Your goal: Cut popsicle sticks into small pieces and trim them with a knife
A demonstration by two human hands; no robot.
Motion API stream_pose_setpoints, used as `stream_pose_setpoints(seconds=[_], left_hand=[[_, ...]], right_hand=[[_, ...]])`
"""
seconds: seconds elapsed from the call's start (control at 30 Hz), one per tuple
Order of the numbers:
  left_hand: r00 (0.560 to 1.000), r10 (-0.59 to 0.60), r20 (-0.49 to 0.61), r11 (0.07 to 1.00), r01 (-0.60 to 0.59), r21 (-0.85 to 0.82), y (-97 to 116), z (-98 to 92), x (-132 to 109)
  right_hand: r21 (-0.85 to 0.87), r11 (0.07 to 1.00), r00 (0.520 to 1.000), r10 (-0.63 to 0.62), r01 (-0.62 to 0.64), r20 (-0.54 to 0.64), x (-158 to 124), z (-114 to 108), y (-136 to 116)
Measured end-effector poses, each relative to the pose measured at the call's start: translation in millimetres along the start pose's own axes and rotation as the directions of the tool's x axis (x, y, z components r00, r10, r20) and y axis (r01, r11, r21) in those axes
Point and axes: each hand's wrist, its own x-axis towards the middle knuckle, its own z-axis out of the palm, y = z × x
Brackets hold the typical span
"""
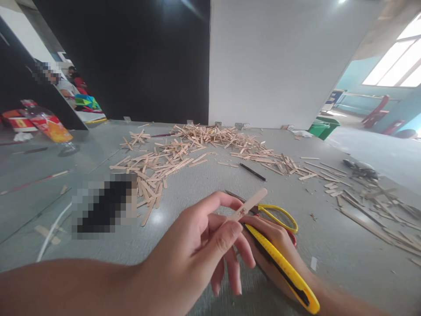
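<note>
My left hand point(194, 250) pinches a flat wooden craft stick point(251, 203) between thumb and fingers, its free end pointing up and to the right. Partly hidden behind it, my right hand point(279, 250) grips a yellow utility knife point(283, 267), whose tip meets the stick near the fingers. Yellow-handled scissors point(279, 215) lie on the grey surface just beyond both hands.
A wide heap of wooden sticks point(184, 151) covers the grey surface point(329, 245) ahead, with cut scraps and strips point(368, 206) at right. A black pen point(252, 171) lies mid-surface. A white cable point(49, 235) runs at left. A green bin point(324, 127) stands far right.
</note>
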Motion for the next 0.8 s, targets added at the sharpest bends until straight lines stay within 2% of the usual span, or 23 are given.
stream_pose_setpoints(seconds=[0.1, 0.17, 0.27, 0.33, 0.43, 0.53, 0.63, 0.73, 0.8], left_hand=[[1.0, -0.012, -0.005, 0.998, 0.012, 0.069, -3, -2.1, 1], [0.999, -0.042, -0.02, 0.992, 0.044, 0.117, -5, -3.4, 2], [0.991, -0.132, -0.002, 0.99, 0.132, 0.047, -9, -4.6, 7], [0.98, -0.192, 0.052, 0.981, 0.193, -0.019, -12, -5.6, 12], [0.96, -0.234, 0.154, 0.971, 0.239, -0.014, -21, -8.1, 18], [0.949, -0.215, 0.231, 0.973, 0.229, -0.039, -34, -10.6, 25], [0.966, -0.167, 0.198, 0.981, 0.183, -0.066, -48, -11.9, 31], [0.974, -0.159, 0.161, 0.984, 0.17, -0.06, -59, -13.1, 36], [0.97, -0.162, 0.179, 0.984, 0.172, -0.041, -64, -14.6, 37]], right_hand=[[0.04, 0.999, 0.996, 0.02, -0.017, -0.085, -5, 2, 7], [0.16, 0.987, 0.99, 0.037, -0.016, -0.133, -10, 4, 11], [0.379, 0.925, 0.98, 0.038, 0.04, -0.197, -17, 6, 12], [0.434, 0.897, 0.974, 0.022, 0.08, -0.226, -21, 6, 9], [0.404, 0.909, 0.972, -0.004, 0.102, -0.236, -25, 5, 6], [0.378, 0.915, 0.96, -0.032, 0.14, -0.279, -28, 7, 7], [0.376, 0.91, 0.944, -0.046, 0.175, -0.328, -30, 11, 12], [0.308, 0.943, 0.931, -0.006, 0.127, -0.365, -31, 14, 17], [0.286, 0.953, 0.94, 0.008, 0.096, -0.342, -32, 15, 20]])
